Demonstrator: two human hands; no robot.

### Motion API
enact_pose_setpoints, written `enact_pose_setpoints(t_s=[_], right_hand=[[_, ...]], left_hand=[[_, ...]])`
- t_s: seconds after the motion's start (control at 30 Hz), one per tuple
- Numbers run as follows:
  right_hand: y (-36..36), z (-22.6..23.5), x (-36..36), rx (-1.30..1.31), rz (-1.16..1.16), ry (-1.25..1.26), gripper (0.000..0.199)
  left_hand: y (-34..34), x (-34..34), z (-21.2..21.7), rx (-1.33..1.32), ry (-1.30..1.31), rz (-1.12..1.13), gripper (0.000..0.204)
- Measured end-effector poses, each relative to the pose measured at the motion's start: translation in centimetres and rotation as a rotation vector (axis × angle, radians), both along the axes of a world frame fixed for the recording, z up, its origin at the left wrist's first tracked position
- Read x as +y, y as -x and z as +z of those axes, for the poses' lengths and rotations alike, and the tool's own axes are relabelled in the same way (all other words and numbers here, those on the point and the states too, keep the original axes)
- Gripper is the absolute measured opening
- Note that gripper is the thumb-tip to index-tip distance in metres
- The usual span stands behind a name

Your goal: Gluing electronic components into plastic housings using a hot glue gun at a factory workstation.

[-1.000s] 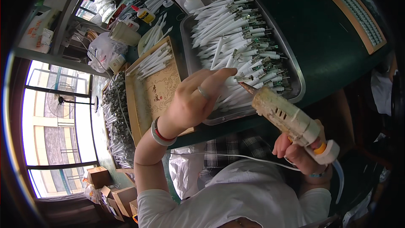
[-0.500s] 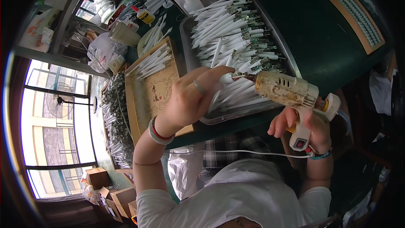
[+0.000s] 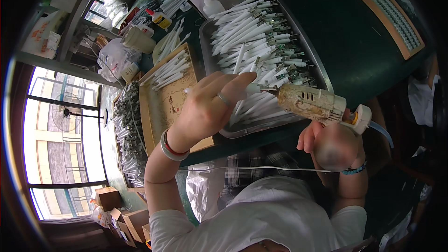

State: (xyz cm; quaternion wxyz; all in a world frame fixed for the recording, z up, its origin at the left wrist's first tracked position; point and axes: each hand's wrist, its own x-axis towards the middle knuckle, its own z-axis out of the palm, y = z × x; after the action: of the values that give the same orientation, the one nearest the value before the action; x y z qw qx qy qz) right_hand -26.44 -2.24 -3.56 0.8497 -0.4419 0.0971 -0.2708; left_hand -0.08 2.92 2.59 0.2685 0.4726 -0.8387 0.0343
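Glue gun [image 3: 310, 102] at a white stick [image 3: 253, 88]

Head view: the left hand [image 3: 207, 105] pinches the stick over the near part of the metal tray [image 3: 208, 58]; the right hand [image 3: 333, 147], blurred, grasps the gun, nozzle at or beside the stick's right end. The gun's handle has turned out of sight, yet the nozzle stays close: that end seems the part being worked

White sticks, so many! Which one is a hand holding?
The white stick in the left hand, its end facing the glue gun. The sticks piled in the grey tray lie unheld.
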Motion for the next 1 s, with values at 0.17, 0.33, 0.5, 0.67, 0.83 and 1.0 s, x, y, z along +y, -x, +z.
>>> enact_pose_setpoints(t_s=[0.17, 0.33, 0.5, 0.67, 0.83, 1.0], right_hand=[[0.7, -0.1, 0.2, -0.151, 0.182, -0.036, 0.04], [1.9, -1.8, 0.6, -0.202, -0.13, 0.01, 0.044], [1.4, -2.2, 1.4, -0.105, -0.203, 0.09, 0.046], [3.2, -3.8, 2.2, -0.105, -0.21, 0.079, 0.046], [3.2, -4.9, 2.2, -0.068, -0.182, 0.042, 0.044], [1.6, -4.4, 3.0, -0.004, -0.169, 0.048, 0.044]], left_hand=[[-0.2, -0.2, -0.1, -0.088, 0.053, 0.053, 0.041], [-0.8, -3.6, -2.2, 0.165, -0.017, 0.245, 0.026], [-1.2, -10.1, -6.1, 0.111, -0.001, 0.207, 0.023], [-1.7, -8.7, -5.2, -0.006, -0.145, 0.469, 0.053], [-1.4, -2.7, -5.5, -0.075, -0.483, 0.414, 0.089], [-0.9, -3.2, -6.3, -0.339, -0.293, 0.171, 0.102]])
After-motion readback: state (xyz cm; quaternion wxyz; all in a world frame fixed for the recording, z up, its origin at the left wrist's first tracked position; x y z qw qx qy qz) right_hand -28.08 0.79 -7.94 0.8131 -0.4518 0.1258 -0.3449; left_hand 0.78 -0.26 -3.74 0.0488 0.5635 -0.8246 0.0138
